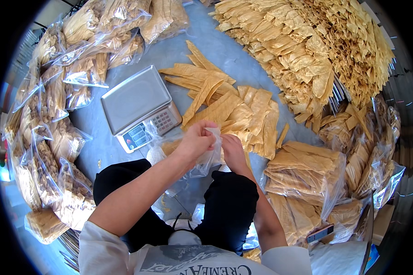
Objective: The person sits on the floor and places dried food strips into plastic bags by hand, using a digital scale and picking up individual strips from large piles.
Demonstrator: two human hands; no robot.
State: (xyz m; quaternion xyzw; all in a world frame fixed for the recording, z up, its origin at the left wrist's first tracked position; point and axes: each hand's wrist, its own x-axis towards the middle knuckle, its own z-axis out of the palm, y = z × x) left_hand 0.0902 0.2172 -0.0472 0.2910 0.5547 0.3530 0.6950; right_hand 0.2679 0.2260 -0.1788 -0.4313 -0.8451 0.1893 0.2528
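My left hand [198, 138] pinches the gathered mouth of a clear plastic bag [206, 161] between thumb and fingers. Close on its right, my right hand [233, 151] grips the same bag's edge with bent fingertips. The bag hangs down between my knees, and part of it is hidden behind my left forearm. Tan material, probably tofu skin [170, 146], shows through plastic beside that forearm. Just beyond my hands lies a loose heap of yellow tofu skin sheets [258, 113], some folded into strips. A digital scale [136, 99] with a bare metal pan stands to the left of the heap.
Filled clear bags of tofu skin [63, 137] curve along the left side. A tall pile of tofu skin [295, 44] with rods protruding rises at the back right. More bagged sheets [302, 168] are stacked by my right arm, with a small box [320, 233] nearby.
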